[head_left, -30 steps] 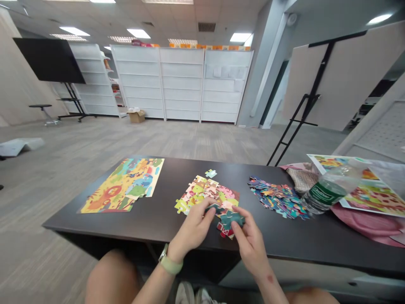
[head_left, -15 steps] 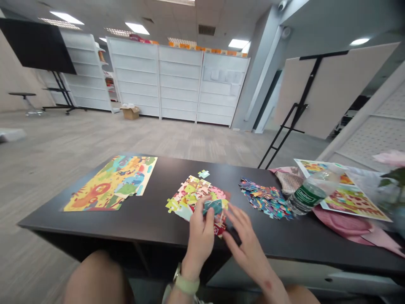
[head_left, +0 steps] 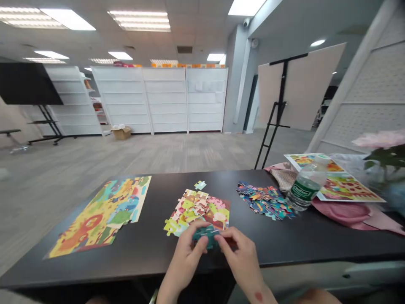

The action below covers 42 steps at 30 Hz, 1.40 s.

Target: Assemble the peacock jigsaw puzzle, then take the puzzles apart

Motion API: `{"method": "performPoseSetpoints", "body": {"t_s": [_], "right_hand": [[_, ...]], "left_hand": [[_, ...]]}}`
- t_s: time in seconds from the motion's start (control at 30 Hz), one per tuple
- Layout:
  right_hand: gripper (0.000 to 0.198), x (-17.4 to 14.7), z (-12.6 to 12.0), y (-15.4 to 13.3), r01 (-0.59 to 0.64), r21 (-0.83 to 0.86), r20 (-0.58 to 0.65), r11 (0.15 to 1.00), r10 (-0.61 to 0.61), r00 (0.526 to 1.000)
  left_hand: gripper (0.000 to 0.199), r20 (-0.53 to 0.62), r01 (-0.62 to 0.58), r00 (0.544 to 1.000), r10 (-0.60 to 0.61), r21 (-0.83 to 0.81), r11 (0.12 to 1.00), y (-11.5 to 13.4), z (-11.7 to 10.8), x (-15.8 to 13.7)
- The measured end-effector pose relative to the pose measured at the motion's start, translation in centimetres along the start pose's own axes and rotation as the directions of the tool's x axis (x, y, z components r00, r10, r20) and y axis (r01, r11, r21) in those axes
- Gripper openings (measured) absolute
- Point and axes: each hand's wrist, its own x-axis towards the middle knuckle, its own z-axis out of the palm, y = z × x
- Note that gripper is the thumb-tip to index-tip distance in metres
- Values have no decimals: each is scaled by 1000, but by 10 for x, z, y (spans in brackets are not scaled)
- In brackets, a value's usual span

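Observation:
Dark teal puzzle pieces (head_left: 205, 235) are held between my two hands, just above the near part of the table; how many there are I cannot tell. My left hand (head_left: 187, 249) is closed on them, its thumb on top. The fingertips of my right hand (head_left: 238, 249) pinch their right side. Beyond my hands lies a pile of pink, green and cream puzzle pieces (head_left: 202, 204), partly joined and partly hidden by my fingers. A single pale blue-green piece (head_left: 200, 185) lies behind that pile.
On the left is a mostly assembled yellow puzzle (head_left: 104, 217). Blue and orange pieces (head_left: 265, 200) are heaped right of centre. Farther right stand a water bottle (head_left: 305, 185), a printed picture sheet (head_left: 344, 183) and a pink cloth (head_left: 338, 217) on the dark table (head_left: 152, 253).
My view has tilted up. Both hands have come nearer to me, off the pile's middle, and my right hand has closed from spread fingers onto the teal pieces.

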Motion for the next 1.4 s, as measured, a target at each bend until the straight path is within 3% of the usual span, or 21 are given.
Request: {"method": "performPoseSetpoints", "body": {"t_s": [0.1,0.2,0.27,0.37,0.5,0.63,0.67,0.73,0.83,0.93,1.03,1.17,1.3,1.4], "right_hand": [[25,20,-2,-8,33,-69,69,997,-28,997],[29,26,-15,-4,160,-244,195,956,-113,974],[41,19,-22,5,249,-373,290,894,-142,946],[52,-2,-15,18,351,-469,409,810,-154,900],[70,-29,11,16,416,-466,501,781,-154,852],[68,-24,11,-4,453,-268,622,850,-207,755],[67,-19,5,-7,448,-244,633,860,-209,745],[63,-10,-12,-7,407,-292,598,866,-167,784],[58,-6,-27,3,375,-363,543,853,-133,829],[48,-16,-24,11,424,-356,527,832,-196,827],[36,-25,-17,7,444,-313,491,840,-257,833],[25,-17,-17,-3,383,-205,440,901,-265,858],[26,1,-14,1,234,-135,317,963,-181,931],[31,6,-8,8,67,-111,243,992,-38,969]], "left_hand": [[40,-65,2,998,-2,-5,1000,-7,1,-1],[45,-274,-24,961,-20,-157,987,-11,1,1],[51,-383,-46,921,-75,-298,954,-11,0,4],[53,-431,-73,896,-111,-388,919,-12,-3,6],[43,-465,-93,885,-15,-209,974,-16,-4,2],[36,-575,-112,797,187,164,980,-20,-11,-5],[37,-547,-120,802,240,246,962,-19,-15,-6],[41,-394,-162,863,318,381,910,-15,-26,-9],[40,12,-277,947,321,539,795,0,-38,-16],[38,293,-356,932,213,629,691,20,-42,-26],[30,345,-344,930,131,683,644,33,-40,-33],[25,376,-343,924,73,726,596,33,-41,-34],[23,337,-329,936,103,734,594,23,-44,-32],[26,274,-299,951,141,707,641,17,-43,-32]]}}
